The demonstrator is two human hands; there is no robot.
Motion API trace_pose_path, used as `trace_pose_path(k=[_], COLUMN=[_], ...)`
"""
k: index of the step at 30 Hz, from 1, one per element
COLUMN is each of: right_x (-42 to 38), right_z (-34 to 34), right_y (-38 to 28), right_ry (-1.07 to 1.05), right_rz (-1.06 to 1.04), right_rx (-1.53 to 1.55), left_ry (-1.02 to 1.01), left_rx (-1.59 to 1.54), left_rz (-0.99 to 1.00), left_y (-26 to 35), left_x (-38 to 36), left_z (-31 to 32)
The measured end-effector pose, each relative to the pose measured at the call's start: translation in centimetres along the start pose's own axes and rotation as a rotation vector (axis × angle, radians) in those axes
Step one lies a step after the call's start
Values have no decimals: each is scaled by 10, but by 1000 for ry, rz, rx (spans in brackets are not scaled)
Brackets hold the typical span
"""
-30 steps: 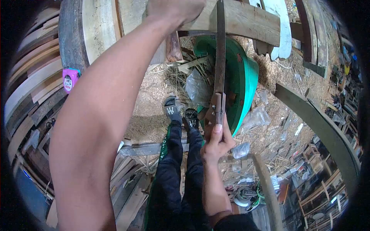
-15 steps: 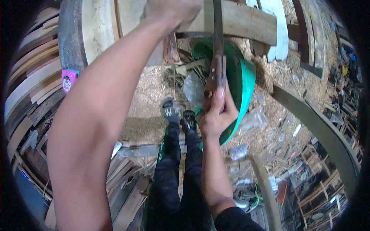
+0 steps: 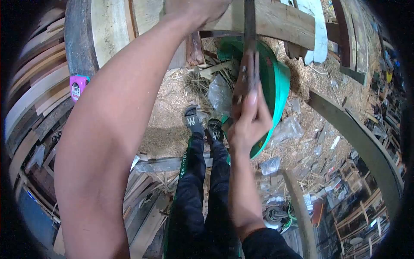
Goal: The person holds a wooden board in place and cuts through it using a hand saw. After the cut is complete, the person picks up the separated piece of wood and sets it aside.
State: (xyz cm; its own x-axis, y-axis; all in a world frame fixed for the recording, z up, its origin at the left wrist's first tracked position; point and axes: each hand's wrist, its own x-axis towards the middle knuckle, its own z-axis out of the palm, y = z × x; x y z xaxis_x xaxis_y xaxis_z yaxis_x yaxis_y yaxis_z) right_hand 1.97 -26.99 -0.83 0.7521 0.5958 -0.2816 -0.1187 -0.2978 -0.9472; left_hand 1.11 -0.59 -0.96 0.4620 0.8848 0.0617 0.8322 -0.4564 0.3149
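Note:
My right hand [image 3: 250, 123] is closed around the wooden handle of a handsaw [image 3: 246, 71], with the thumb lying along the grip. The saw's dark blade, seen nearly edge-on, runs up across a wooden plank [image 3: 284, 23]. At the top edge, my left hand [image 3: 198, 11] rests against the plank, left of the blade; its fingers are mostly cut off by the frame. Below the plank and behind the saw handle sits a green plastic basin [image 3: 281, 86], partly covered by my right hand.
A pink tape measure [image 3: 78, 87] lies by boards at left. Stacked timber [image 3: 41, 82] lines the left side. Sawdust, wood scraps and a clear plastic bag [image 3: 219, 97] cover the ground around my sandalled feet. A long curved-looking beam [image 3: 358, 134] stands at right.
The saw and my right hand have shifted slightly right and upward in view. My left hand stays by the plank. The whole scene has shifted a little with the camera.

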Motion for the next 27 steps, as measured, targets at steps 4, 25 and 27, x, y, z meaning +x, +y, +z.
trace_pose_path(k=[4, 25, 27], right_x=[-31, -66, -49], right_z=[-16, -43, -27], right_y=[19, 24, 38], right_ry=[3, -52, 70], right_rz=[-166, 110, 58], right_rx=[74, 12, -21], left_ry=[-528, -220, -406], left_rx=[-222, -42, -140], left_rz=[-34, -206, -398], left_y=[13, 28, 36], left_x=[4, 9, -1], left_z=[-57, -36, -30])
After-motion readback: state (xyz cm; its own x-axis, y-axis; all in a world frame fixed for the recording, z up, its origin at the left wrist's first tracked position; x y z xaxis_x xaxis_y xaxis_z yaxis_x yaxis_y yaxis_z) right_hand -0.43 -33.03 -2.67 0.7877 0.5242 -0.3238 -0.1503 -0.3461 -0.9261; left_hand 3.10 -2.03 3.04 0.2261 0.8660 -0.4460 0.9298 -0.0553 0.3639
